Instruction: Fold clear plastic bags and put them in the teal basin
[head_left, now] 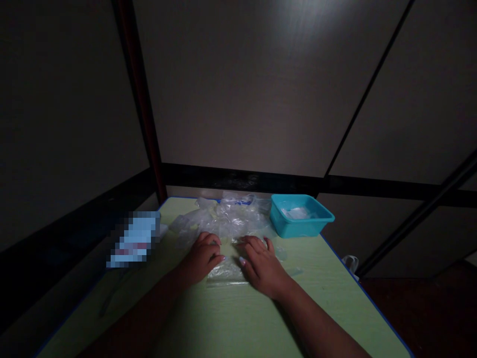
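A clear plastic bag (228, 271) lies fairly flat and a little wrinkled on the table between my two hands. At its left edge rests my left hand (203, 258), the fingers bent and the thumb apart from them. My right hand (265, 266) lies over the right side of the bag, fingers stretched to the left and the thumb spread away. Both hands appear to touch the plastic without gripping it. Just beyond them is a loose heap of crumpled clear plastic bags (234, 219).
A turquoise plastic basin (300, 228) with clear plastic inside stands at the back right of the pale green table (313, 298). A blurred-out light blue item (136, 238) is at the left edge. Panelled walls (238, 99) rise behind; a whitish bag (351, 263) hangs beyond the right edge.
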A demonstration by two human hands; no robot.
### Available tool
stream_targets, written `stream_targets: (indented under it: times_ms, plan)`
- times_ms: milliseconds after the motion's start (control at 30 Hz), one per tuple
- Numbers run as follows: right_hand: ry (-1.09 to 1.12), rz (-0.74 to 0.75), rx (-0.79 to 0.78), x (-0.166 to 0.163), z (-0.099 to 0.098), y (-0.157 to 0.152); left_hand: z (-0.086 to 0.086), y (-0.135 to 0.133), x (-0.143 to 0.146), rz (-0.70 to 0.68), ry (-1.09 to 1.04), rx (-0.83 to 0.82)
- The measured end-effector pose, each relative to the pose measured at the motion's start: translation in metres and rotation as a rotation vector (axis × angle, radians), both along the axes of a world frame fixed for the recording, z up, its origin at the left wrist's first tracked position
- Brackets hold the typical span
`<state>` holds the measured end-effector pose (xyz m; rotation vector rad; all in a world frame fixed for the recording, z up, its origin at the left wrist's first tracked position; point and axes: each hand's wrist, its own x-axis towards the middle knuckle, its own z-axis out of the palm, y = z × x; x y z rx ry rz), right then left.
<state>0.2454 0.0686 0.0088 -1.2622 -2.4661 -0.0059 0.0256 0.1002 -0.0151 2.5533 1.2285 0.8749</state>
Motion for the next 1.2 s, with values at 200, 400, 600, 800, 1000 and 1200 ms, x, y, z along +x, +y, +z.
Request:
stream_targets:
  times_ms: [200,400,600,800,1000,1200]
  plan:
    - [-0.116,0.121,-0.161,-0.002,-0.01,-0.003,-0.001,0.0,0.001,0.004,-0.007,0.003]
    - [-0.116,0.112,-0.193,-0.004,-0.014,-0.001,0.005,-0.001,0.002,0.074,-0.036,0.057]
    - [-0.153,0.113,-0.18,-0.004,-0.017,0.001,0.022,-0.039,0.024,-0.071,-0.069,0.026]
    - [-0.217,0.106,-0.145,-0.002,-0.025,0.004,0.021,-0.087,0.065,-0.212,0.184,-0.201]
    - [-0.306,0.108,-0.168,-0.004,-0.029,0.011,0.01,-0.083,0.072,-0.064,0.205,-0.194]
    - [-0.273,0.113,-0.154,-0.002,-0.029,0.012,0.002,-0.078,0.062,0.039,0.233,-0.198]
